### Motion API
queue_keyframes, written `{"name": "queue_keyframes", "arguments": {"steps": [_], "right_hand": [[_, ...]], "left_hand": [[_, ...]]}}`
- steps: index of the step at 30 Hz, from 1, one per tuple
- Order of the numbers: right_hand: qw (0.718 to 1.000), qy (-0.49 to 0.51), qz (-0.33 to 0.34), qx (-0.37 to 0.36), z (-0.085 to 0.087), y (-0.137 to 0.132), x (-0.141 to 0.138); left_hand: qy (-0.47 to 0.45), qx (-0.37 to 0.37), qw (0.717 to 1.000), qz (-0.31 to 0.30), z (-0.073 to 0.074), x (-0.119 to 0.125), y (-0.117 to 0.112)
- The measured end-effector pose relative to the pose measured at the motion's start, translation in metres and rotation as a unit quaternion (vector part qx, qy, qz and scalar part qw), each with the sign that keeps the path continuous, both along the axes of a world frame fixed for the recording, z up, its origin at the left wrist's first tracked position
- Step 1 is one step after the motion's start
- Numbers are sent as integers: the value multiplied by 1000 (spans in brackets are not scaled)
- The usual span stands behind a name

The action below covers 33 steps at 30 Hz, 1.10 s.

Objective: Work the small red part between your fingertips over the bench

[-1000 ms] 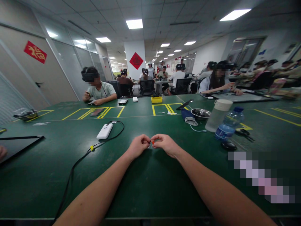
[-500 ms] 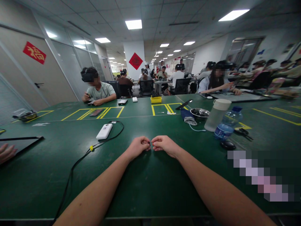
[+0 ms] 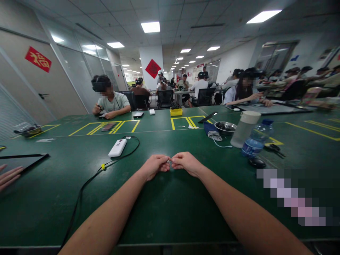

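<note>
Just over the green table (image 3: 170,209), my left hand (image 3: 156,166) and my right hand (image 3: 186,163) meet with their fingertips close together. A tiny shiny metallic piece (image 3: 168,161) shows at the left thumb and forefinger, which are pinched on it. It is too small for me to tell its kind. Thumb and fingers of my right hand are pressed together right beside that piece; whether they grip part of it or something else is hidden.
Left of my hands lies a white power bank (image 3: 117,148) with a black cable (image 3: 87,182). To the right stand a frosted bottle (image 3: 244,129), a blue-capped water bottle (image 3: 257,138), a metal bowl (image 3: 225,128) and a black mouse (image 3: 257,162). Another person's hand (image 3: 10,177) is at far left.
My fingertips have come closer together, and the shiny piece now shows at the left fingertips. The other person's hand at far left has shifted slightly.
</note>
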State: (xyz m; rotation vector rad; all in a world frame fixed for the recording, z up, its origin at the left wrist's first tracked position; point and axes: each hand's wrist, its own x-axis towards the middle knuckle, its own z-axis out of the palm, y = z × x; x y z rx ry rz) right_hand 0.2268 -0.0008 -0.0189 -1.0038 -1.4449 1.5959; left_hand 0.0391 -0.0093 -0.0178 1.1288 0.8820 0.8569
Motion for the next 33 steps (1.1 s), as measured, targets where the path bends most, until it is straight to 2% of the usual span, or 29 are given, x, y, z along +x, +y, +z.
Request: {"name": "queue_keyframes", "arguments": {"steps": [2, 4, 7, 9, 11, 13, 18, 20, 21, 23, 25, 26, 29, 33], "right_hand": [[997, -58, -3, 51, -1, 0, 0], [979, -146, 3, 144, 0, 0, -1], [913, -266, 34, 308, 3, -3, -6], [872, -297, 80, 381, 4, -7, -11], [844, -308, 124, 422, 3, -10, -17], [826, -319, 140, 443, 1, -12, -24], [798, -360, 148, 460, 0, -14, -32], [807, -358, 133, 450, 1, -13, -31], [821, -346, 124, 436, 1, -12, -29], [873, -288, 92, 383, 0, -10, -23], [945, -182, 56, 267, -2, -6, -16], [969, -123, 38, 212, -3, -4, -14], [991, -1, -26, 134, -5, 0, -9], [993, 62, -55, 84, -5, 2, -8]], "left_hand": [[-27, -21, 999, 28, 0, 0, 2], [-53, -30, 996, 67, 0, -1, 5], [-91, -23, 989, 117, 2, -3, 8], [-108, -18, 985, 137, 4, -4, 9], [-114, -20, 982, 152, 6, -6, 9], [-119, -24, 978, 168, 8, -6, 10], [-116, -21, 979, 168, 9, -7, 9], [-106, -18, 981, 163, 8, -6, 8], [-105, -16, 981, 161, 8, -5, 7], [-108, -16, 982, 156, 9, -4, 6], [-114, -22, 981, 153, 11, -2, 4], [-116, -25, 981, 153, 12, -1, 4], [-120, -33, 981, 151, 15, 0, 3], [-120, -33, 984, 129, 14, 1, 2]]}}
